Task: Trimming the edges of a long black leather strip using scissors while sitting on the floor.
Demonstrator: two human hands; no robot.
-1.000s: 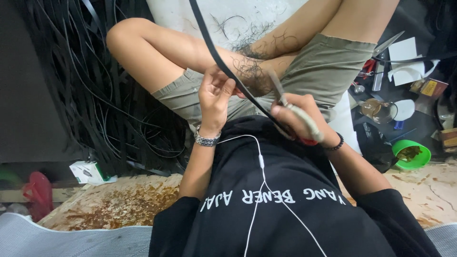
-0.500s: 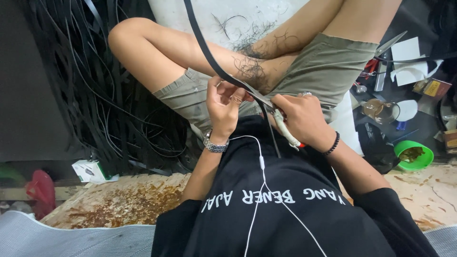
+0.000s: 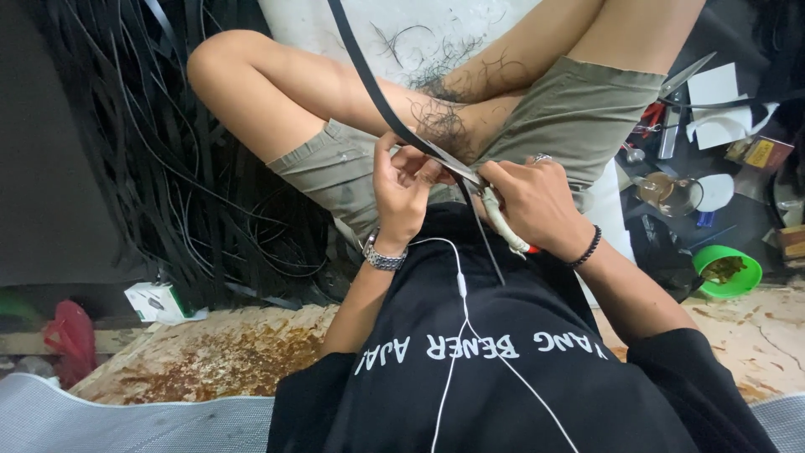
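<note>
1. We count two hands: the left hand (image 3: 401, 186) and the right hand (image 3: 537, 204), meeting over the lap;
2. one long black strip (image 3: 369, 80), running up toward 12 o'clock;
3. one pair of scissors (image 3: 495, 211) in the right hand;
4. one green bowl (image 3: 728, 270) at 3 o'clock;
5. one small white-and-green box (image 3: 154, 302) at 8 o'clock;
6. one wristwatch (image 3: 383, 256); one beaded bracelet (image 3: 586, 249);
7. loose black strips (image 3: 176, 151) at 9 o'clock, too tangled to count.

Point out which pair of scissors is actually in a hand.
The pair with the pale wrapped handle, gripped in the right hand and cutting the black strip. The other scissors lie untouched on the cluttered floor at the right.
</note>
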